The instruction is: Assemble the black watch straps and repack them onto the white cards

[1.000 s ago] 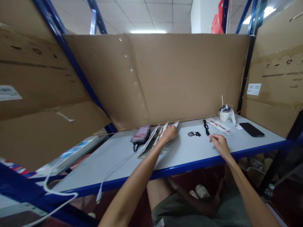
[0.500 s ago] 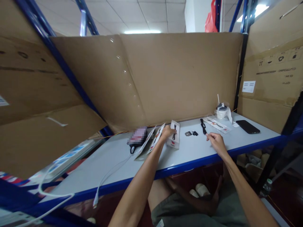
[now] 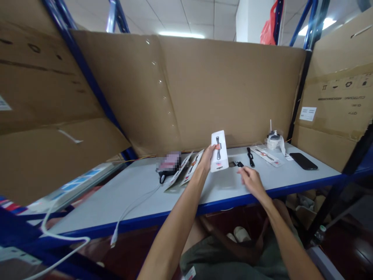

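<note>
My left hand grips a white card pack by its left edge, raised above the table and tilted toward me. A black, two-handled tool resembling a spokeshave is pictured on its front. Close to the pack's lower right, my right hand hovers with fingers loosely bent and a little apart, nothing visible in them. Just beyond its fingertips lie small metal and black parts. A black spokeshave rests flat behind that hand. More card packs lean beside my left wrist.
A further packaged tool lies at the right, near a lidded cup and a black phone. On the left are a dark pouch and a white cable. Cardboard panels wall the table's back and sides.
My left hand has lifted the card pack from the table and turned its front toward me. My right hand has left the spokeshave's end and moved left, toward the pack.
</note>
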{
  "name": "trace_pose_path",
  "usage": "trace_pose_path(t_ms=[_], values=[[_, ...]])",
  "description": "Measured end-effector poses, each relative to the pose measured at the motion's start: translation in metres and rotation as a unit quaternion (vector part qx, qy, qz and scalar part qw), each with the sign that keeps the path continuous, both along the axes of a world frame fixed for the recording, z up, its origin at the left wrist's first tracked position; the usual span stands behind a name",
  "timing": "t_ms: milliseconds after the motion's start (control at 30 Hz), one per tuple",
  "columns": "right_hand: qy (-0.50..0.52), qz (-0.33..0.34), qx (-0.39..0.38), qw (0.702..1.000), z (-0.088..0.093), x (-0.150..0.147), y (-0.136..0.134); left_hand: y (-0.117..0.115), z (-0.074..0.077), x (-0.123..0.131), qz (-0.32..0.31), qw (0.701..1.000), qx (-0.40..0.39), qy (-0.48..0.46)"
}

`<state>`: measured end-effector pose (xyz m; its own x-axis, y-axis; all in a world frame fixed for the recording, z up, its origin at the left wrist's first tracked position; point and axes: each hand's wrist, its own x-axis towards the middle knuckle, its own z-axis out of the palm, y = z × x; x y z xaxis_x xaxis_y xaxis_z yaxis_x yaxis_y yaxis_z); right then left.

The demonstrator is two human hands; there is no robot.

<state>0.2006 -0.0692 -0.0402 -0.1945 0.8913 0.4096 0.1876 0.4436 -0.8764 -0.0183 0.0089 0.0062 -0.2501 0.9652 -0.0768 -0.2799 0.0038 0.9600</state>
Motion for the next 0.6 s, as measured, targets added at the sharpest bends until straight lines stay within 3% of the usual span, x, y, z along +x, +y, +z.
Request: trace_pose_path(t_ms=[200,333,400,600], values=[[0.104,0.12,-0.068,0.985,0.006,-0.065,-0.007,-0.011,-0.006,0.009,-0.059,0.991,0.004,-0.118],[0.175,0.158,-0.106,0.966,0.012,-0.08,-0.005,-0.02,-0.002,0.01,-0.126,0.975,0.087,-0.161],[0.17,0.151,-0.094,0.969,0.014,-0.081,-0.006,-0.021,0.001,0.011,-0.11,0.973,0.109,-0.17],[0.074,0.084,0.03,0.993,0.017,-0.074,-0.005,-0.014,-0.001,0.011,-0.027,0.982,0.051,-0.177]])
